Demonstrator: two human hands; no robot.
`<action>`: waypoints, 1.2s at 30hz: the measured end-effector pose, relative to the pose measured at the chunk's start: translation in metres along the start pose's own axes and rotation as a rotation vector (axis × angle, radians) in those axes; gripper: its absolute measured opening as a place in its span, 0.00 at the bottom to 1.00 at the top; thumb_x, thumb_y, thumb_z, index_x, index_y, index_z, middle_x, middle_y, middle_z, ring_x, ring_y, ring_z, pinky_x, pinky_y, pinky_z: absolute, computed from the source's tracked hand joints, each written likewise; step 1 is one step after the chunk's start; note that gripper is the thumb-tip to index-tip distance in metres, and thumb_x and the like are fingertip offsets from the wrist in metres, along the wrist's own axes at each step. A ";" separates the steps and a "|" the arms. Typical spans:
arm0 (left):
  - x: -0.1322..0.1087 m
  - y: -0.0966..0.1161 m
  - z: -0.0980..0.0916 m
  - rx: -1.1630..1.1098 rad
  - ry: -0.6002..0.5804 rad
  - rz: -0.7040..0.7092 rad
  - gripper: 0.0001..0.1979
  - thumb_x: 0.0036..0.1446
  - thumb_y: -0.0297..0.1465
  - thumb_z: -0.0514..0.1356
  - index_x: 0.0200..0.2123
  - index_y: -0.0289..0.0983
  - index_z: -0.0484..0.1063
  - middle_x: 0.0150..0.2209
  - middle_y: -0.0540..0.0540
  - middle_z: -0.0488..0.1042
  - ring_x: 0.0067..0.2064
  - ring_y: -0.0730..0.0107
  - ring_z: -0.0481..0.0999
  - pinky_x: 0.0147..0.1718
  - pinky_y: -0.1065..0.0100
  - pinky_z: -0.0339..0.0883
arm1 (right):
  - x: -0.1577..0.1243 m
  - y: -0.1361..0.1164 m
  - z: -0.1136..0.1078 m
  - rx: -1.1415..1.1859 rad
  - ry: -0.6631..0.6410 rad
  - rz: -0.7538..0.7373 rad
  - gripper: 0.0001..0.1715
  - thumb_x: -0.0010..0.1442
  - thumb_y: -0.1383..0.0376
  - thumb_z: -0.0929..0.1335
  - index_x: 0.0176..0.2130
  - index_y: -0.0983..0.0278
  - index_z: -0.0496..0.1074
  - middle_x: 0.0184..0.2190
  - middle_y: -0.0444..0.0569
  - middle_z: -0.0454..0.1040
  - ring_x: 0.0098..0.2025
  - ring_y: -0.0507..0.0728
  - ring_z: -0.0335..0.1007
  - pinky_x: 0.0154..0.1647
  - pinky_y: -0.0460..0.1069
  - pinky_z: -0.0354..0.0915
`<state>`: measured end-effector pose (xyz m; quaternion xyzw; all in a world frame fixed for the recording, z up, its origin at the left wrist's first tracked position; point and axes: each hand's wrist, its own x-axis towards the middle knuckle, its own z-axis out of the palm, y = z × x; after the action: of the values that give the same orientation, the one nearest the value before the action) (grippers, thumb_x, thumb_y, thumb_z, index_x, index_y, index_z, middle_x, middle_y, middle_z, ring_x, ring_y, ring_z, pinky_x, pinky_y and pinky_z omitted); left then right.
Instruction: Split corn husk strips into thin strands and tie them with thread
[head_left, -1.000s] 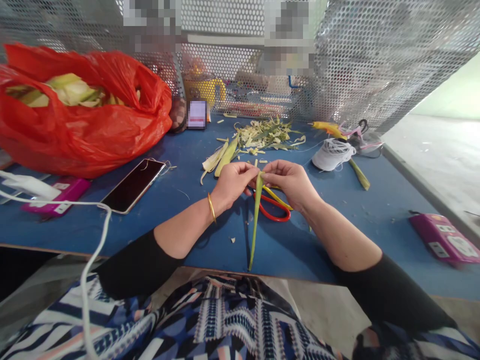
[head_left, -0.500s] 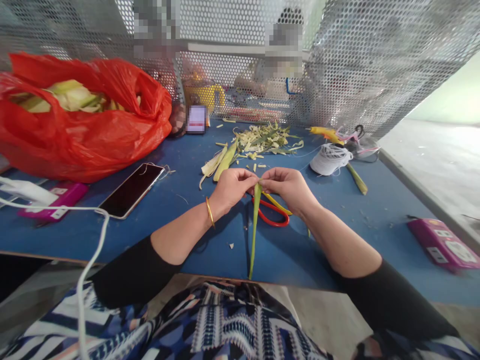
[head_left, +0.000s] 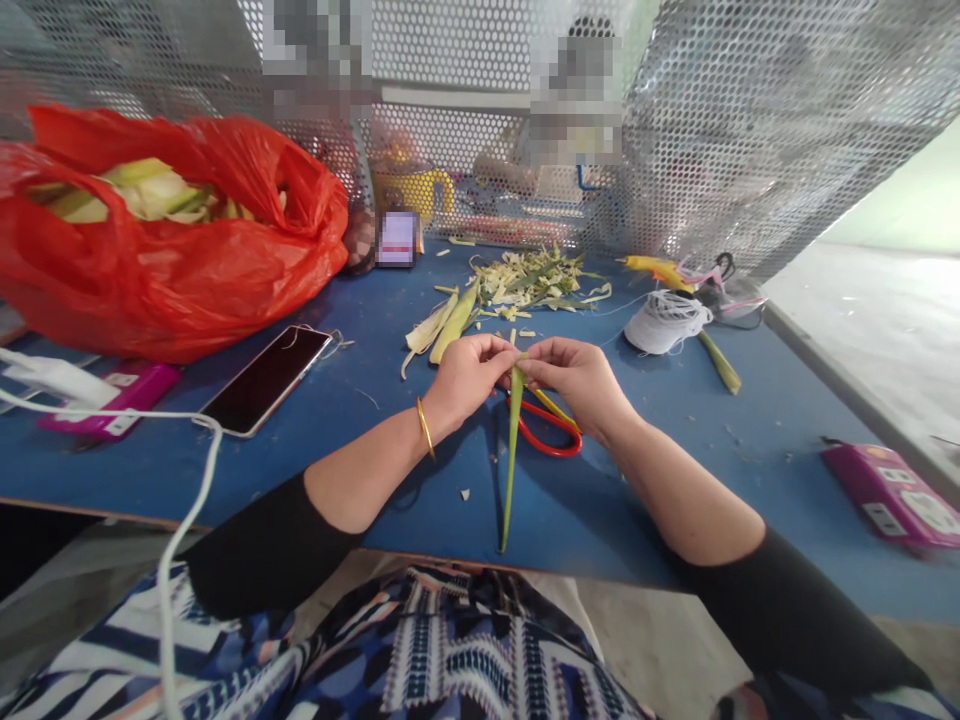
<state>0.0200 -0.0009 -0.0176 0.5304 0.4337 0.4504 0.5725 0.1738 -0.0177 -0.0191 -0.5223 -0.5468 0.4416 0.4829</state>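
Observation:
A narrow green corn husk strip (head_left: 512,450) hangs down toward the table's front edge, its upper end pinched between my two hands. My left hand (head_left: 474,375), with a gold bangle at the wrist, is closed on that end from the left. From the right, my right hand (head_left: 574,375) pinches the same end, fingertips almost touching the left ones. Scissors with red and yellow handles (head_left: 551,430) lie on the blue table just under my right hand, their blades hidden. Wider husk pieces (head_left: 454,325) rest beyond my left hand, near a heap of cut husk scraps (head_left: 532,278).
A red plastic bag (head_left: 202,270) full of husks stands at the left, with a phone (head_left: 266,380) before it. White thread (head_left: 664,322) lies at the right. Purple power strips (head_left: 896,490) sit at both sides. A perforated metal screen (head_left: 450,60) closes the back; people show beyond it.
The view has shifted slightly, so everything sits a little further right. Both hands keep their pinch on the husk strip, with only slight finger movement.

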 end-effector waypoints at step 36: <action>0.006 -0.015 0.007 0.130 0.145 0.133 0.13 0.62 0.21 0.59 0.25 0.39 0.67 0.23 0.53 0.68 0.27 0.73 0.67 0.29 0.69 0.59 | -0.010 0.002 0.018 -0.063 0.100 -0.168 0.18 0.48 0.54 0.78 0.25 0.60 0.70 0.20 0.39 0.69 0.25 0.50 0.61 0.28 0.48 0.60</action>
<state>0.0285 0.0030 -0.0321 0.5601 0.4659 0.4956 0.4730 0.1560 -0.0268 -0.0241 -0.5107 -0.5775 0.3556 0.5284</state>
